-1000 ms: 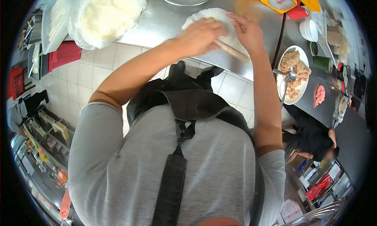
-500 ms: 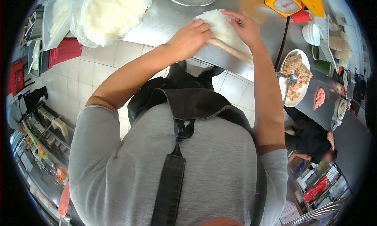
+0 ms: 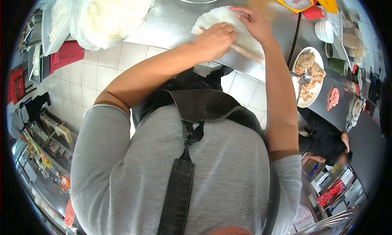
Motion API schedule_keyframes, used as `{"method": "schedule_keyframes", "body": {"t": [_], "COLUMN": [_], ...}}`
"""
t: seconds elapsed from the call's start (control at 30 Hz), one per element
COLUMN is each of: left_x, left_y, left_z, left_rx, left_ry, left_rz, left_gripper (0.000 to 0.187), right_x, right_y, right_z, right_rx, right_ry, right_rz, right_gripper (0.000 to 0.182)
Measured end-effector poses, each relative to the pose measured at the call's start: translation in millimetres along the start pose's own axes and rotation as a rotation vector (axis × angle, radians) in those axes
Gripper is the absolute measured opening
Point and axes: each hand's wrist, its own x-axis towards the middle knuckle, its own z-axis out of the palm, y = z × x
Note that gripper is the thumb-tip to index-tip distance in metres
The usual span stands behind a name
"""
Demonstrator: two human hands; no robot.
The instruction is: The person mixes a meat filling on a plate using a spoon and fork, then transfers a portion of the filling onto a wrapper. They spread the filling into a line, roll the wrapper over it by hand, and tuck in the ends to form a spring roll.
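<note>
The left hand (image 3: 216, 41) is closed on the pin (image 3: 249, 53), which lies obliquely across the dough (image 3: 222, 16); the right hand (image 3: 255, 24) is loosely bent, its fingertips at the far edge of the dough; whether they pinch that edge or merely rest on it, I cannot tell. The dough lies on the metal counter (image 3: 167, 28), in front of the wearer, partly hidden by both hands. Condition of the dough: spread flat and wide, roughly round, with an uneven edge; flattening is judged well advanced; the pin on its surface suggests that this step is unfinished.

Containers, from the wearer's left: a bin (image 3: 61, 41) holds pale, flat pieces, their kind unclear; a clear bag (image 3: 87, 39) holds a large, pale mass, apparently dough; a round pan (image 3: 198, 1) stands beyond the worked dough, cut off by the frame, its contents not identifiable. To the right, an oval plate (image 3: 307, 104) carries a lumpy, brownish-pink mix (image 3: 313, 69), with spoons (image 3: 305, 77) resting in it; white bowls (image 3: 324, 30) stand stacked beyond it; a jar (image 3: 337, 65) nearby shows green, either its contents or its wall.
</note>
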Motion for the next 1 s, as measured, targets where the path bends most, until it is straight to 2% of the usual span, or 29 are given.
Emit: {"method": "schedule_keyframes", "body": {"t": [0.23, 0.3, 0.37, 0.4, 0.47, 0.57, 0.63, 0.87, 0.93, 1.0], "left_x": [0, 4, 8, 8, 6, 6, 9, 18, 25, 25], "left_y": [-2, 4, 4, 4, 0, 4, 12, 20, 30, 32], "left_z": [4, -1, 3, 8, 18, 13, 8, 23, 32, 40], "left_rx": [-0.046, -0.051, -0.062, -0.068, -0.076, -0.078, -0.140, -0.007, -0.083, -0.044], "left_ry": [-0.055, 0.000, 0.056, 0.040, 0.020, -0.009, -0.007, -0.050, 0.032, 0.026], "left_rz": [0.000, 0.008, 0.011, 0.045, 0.075, 0.066, 0.003, 0.033, 0.044, 0.069], "left_gripper": [0.028, 0.025, 0.021, 0.022, 0.022, 0.021, 0.028, 0.028, 0.028, 0.029], "right_x": [-2, -5, -12, -12, -8, -15, -14, -13, -14, -14], "right_y": [-2, 0, 6, 13, 26, 25, 29, 31, 30, 31], "right_z": [-1, -3, -4, -2, 1, -3, -3, -3, -3, -3], "right_rx": [-0.045, -0.069, -0.165, -0.166, -0.235, -0.381, -0.384, -0.404, -0.417, -0.432], "right_ry": [-0.002, 0.009, 0.081, 0.079, 0.269, 0.313, 0.278, 0.234, 0.238, 0.240], "right_rz": [-0.021, -0.050, -0.209, -0.208, -0.515, -0.509, -0.490, -0.481, -0.477, -0.475], "right_gripper": [0.026, 0.027, 0.029, 0.029, 0.032, 0.033, 0.034, 0.035, 0.035, 0.035]}}
